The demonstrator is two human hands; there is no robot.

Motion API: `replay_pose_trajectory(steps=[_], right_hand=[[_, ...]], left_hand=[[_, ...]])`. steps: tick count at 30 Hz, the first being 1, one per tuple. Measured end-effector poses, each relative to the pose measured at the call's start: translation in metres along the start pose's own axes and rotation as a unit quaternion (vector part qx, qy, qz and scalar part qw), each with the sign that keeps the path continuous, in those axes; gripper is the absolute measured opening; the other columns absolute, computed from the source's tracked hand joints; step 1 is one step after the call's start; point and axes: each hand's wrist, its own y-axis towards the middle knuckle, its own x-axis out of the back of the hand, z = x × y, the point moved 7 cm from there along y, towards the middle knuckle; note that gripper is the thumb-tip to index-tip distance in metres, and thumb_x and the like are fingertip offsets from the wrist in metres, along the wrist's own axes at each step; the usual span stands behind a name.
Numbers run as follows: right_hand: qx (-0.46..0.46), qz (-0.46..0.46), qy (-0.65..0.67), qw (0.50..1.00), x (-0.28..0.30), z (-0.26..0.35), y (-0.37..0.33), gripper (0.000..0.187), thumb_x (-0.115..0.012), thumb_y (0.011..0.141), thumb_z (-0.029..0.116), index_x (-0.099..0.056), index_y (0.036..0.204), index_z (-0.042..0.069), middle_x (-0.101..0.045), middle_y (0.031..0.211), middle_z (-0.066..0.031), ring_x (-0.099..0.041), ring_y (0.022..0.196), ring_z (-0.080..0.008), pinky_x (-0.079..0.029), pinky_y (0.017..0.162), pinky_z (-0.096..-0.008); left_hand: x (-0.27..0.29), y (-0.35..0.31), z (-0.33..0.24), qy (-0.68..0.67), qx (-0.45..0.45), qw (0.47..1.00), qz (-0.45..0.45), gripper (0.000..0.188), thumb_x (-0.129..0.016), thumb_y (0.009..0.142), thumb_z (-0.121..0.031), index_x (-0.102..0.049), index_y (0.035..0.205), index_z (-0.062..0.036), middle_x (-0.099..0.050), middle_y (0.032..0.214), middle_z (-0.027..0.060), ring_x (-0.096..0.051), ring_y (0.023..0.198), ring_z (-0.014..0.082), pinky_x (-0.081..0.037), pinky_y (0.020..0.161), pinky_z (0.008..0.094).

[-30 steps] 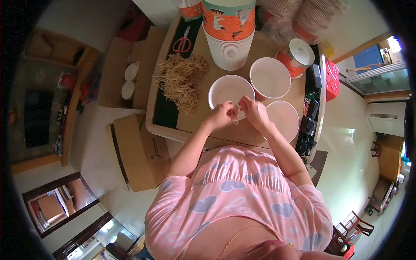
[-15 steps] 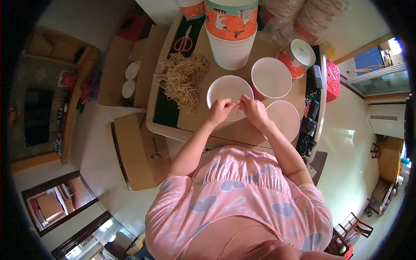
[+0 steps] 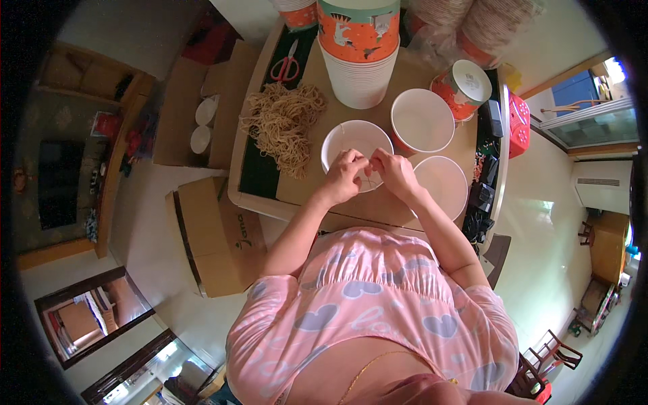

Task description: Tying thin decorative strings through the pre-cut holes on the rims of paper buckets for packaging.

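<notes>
A white-lined paper bucket [image 3: 358, 135] stands on the cardboard in front of me, and both hands meet over its near rim. My left hand [image 3: 345, 178] is closed, fingertips pinched on a thin string [image 3: 368, 181] whose strands run across the bucket's mouth. Close beside it, my right hand [image 3: 395, 173] pinches at the same string with thumb and fingers. The exact grip between the fingertips is hidden. Left of the bucket lies a loose heap of beige strings [image 3: 287, 125]. Two more open paper buckets, one farther back [image 3: 422, 121] and one nearer [image 3: 442, 187], stand to the right.
A tall stack of orange-printed paper buckets [image 3: 359, 67] rises behind. Red-handled scissors [image 3: 285, 68] lie at the far left of the table. An upturned bucket [image 3: 471, 82] sits at the back right, with black devices [image 3: 480, 196] along the right edge. Cardboard boxes [image 3: 219, 236] stand left of the table.
My left hand has turned slightly and its fingers have curled differently around the string. The right hand stays nearly in place. The bucket under them has shifted a little left.
</notes>
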Motion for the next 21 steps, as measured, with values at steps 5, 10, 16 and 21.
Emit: replay_pose_trajectory(steps=[5, 10, 16, 21], right_hand=[[-0.019, 0.024, -0.02, 0.999, 0.002, 0.006, 0.001, 0.011, -0.055, 0.087, 0.018, -0.056, 0.089, 0.007, -0.065, 0.077, -0.014, -0.063, 0.073, -0.0355, -0.05, 0.063, -0.0438], [0.004, 0.006, -0.021, 1.0, 0.008, 0.01, -0.004, 0.012, -0.053, 0.087, 0.019, -0.055, 0.087, 0.007, -0.062, 0.081, -0.0145, -0.062, 0.072, -0.035, -0.05, 0.061, -0.0445], [0.017, 0.013, -0.059, 0.998, 0.008, 0.016, -0.019, 0.013, -0.054, 0.088, 0.02, -0.056, 0.086, 0.007, -0.057, 0.089, -0.0102, -0.061, 0.072, -0.0341, -0.05, 0.062, -0.0435], [0.018, 0.017, -0.054, 0.998, 0.004, 0.009, -0.019, 0.014, -0.055, 0.087, 0.021, -0.056, 0.086, 0.007, -0.059, 0.085, -0.012, -0.06, 0.072, -0.034, -0.05, 0.062, -0.0434]], left_hand=[[-0.019, -0.001, -0.006, 0.021, -0.001, 0.999, 0.047, 0.018, -0.072, 0.067, -0.005, -0.067, 0.084, -0.0099, -0.056, 0.091, 0.0068, -0.053, 0.093, 0.0254, -0.044, 0.087, 0.0396], [-0.022, -0.001, 0.006, -0.165, 0.044, 0.985, -0.02, 0.009, -0.066, 0.074, -0.006, -0.06, 0.081, -0.0046, -0.06, 0.083, 0.0112, -0.059, 0.082, 0.0297, -0.048, 0.076, 0.0389], [-0.032, -0.001, 0.047, -0.359, 0.17, 0.916, -0.061, 0.007, -0.059, 0.084, -0.006, -0.053, 0.083, -0.0025, -0.062, 0.073, 0.0086, -0.065, 0.07, 0.0173, -0.051, 0.061, 0.0287], [-0.037, -0.007, 0.064, -0.443, 0.28, 0.85, -0.043, 0.007, -0.049, 0.086, -0.001, -0.049, 0.092, -0.0046, -0.054, 0.068, 0.0011, -0.054, 0.055, 0.0101, -0.042, 0.047, 0.0219]])
